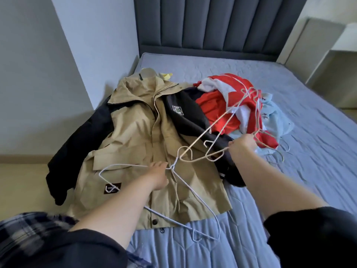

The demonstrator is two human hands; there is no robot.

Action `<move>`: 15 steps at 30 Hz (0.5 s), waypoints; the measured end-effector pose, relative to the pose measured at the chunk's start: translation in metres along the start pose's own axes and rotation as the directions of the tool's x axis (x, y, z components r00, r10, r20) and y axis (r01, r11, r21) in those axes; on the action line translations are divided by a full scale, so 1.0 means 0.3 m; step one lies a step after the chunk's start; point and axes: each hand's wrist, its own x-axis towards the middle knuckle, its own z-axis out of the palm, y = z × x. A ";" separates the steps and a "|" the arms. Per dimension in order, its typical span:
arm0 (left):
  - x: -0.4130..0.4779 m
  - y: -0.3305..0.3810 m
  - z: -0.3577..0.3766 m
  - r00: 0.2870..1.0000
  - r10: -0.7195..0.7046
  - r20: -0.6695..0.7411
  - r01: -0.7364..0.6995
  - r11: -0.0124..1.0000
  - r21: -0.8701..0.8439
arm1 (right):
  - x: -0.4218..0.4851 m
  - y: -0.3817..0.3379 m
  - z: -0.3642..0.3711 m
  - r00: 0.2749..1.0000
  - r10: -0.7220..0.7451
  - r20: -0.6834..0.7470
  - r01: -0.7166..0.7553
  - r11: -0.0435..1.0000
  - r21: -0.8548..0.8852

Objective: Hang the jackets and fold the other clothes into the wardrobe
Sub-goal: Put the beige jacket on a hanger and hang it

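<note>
A tan jacket (135, 144) with black sleeves lies spread on the bed (309, 132), front up. A black jacket (185, 117) lies partly under its right side. Behind that is a heap of red and white clothes (218, 105) and a light blue garment (274, 113). My left hand (157, 176) grips a white wire hanger (123, 167) at its neck, over the tan jacket. My right hand (243, 147) holds a bunch of cream wire hangers (212, 132) lifted above the black jacket and the heap.
More wire hangers (278, 153) lie on the blue sheet beside the heap, and another (204, 229) lies at the tan jacket's hem. A padded grey headboard (212, 22) stands behind. White shelving (338, 47) is at the right, a wall at the left.
</note>
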 end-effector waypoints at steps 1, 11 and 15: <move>0.005 0.005 0.024 0.999 0.002 0.032 -0.003 1.000 0.022 | 0.013 0.043 -0.038 0.999 0.033 0.024 -0.032 0.999 -0.038; 0.017 -0.023 0.054 0.989 -0.118 -0.094 0.134 0.973 0.189 | 0.107 0.208 -0.162 0.955 0.263 0.140 -0.292 0.915 0.277; 0.017 -0.038 0.066 0.983 -0.099 -0.153 0.124 0.979 0.161 | 0.111 0.200 -0.079 0.960 0.266 0.087 -0.274 0.956 0.103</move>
